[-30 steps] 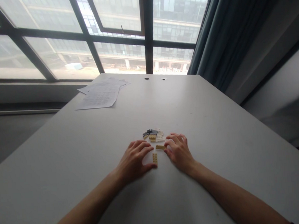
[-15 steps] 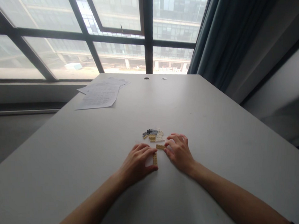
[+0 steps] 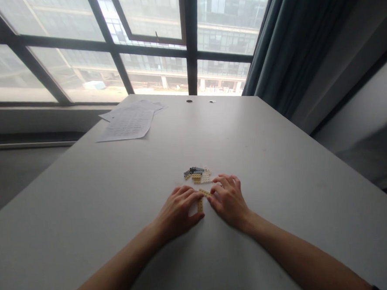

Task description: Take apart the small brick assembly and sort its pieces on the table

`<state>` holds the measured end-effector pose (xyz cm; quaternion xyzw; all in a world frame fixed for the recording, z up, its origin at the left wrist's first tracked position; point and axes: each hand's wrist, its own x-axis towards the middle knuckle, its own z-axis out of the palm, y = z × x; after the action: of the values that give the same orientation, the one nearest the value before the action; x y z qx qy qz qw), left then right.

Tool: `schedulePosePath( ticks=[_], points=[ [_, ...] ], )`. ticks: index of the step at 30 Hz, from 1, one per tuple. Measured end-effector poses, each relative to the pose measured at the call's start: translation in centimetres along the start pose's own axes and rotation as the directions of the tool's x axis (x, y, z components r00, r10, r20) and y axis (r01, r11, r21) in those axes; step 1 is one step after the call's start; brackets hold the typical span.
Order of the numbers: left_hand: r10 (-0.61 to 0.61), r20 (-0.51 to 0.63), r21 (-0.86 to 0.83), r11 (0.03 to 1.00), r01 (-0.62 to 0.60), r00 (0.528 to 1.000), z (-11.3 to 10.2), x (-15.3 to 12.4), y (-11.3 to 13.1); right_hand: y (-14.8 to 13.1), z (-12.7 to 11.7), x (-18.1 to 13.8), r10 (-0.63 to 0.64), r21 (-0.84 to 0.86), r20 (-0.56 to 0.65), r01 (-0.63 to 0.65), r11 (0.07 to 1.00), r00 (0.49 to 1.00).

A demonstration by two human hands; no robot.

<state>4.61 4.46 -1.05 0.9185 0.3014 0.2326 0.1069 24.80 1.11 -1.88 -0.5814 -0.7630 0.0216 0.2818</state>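
Note:
Both my hands rest on a grey table (image 3: 118, 202) near its middle. My left hand (image 3: 176, 210) pinches a tan studded plate (image 3: 200, 205) between thumb and fingers, the plate lying lengthwise on the table. My right hand (image 3: 228, 199) pinches a second tan plate (image 3: 204, 192) at its right end and holds it against the far end of the first. Just beyond the fingers lies a small heap of bricks (image 3: 198, 175), tan, white and dark blue.
Printed paper sheets (image 3: 129, 120) lie at the table's far left. Two small round holes (image 3: 200, 101) sit near the far edge. A large window is behind the table and a dark curtain (image 3: 289, 47) hangs at the right.
My right hand has slid left with its tan plate, bringing it against the plate under my left hand. My left fingers have closed onto their plate.

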Motion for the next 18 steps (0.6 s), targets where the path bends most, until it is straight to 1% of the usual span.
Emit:
schedulePosePath(
  ticks=[7,15,18],
  points=[
    [0.002,-0.012,0.018,1.0,-0.002,1.0,-0.07,0.02,0.01,0.18,-0.07,0.04,0.033,-0.025,-0.032,-0.034,0.999,0.999],
    [0.0,0.011,0.033,0.999,0.0,1.0,-0.2,0.02,0.17,0.28,-0.24,0.05,0.025,-0.018,-0.016,-0.025,1.0,1.0],
    [0.01,-0.024,0.036,0.999,-0.01,1.0,-0.15,-0.06,-0.03,0.28,-0.31,0.07,0.024,0.006,-0.022,-0.024,1.0,0.999]
  ],
)
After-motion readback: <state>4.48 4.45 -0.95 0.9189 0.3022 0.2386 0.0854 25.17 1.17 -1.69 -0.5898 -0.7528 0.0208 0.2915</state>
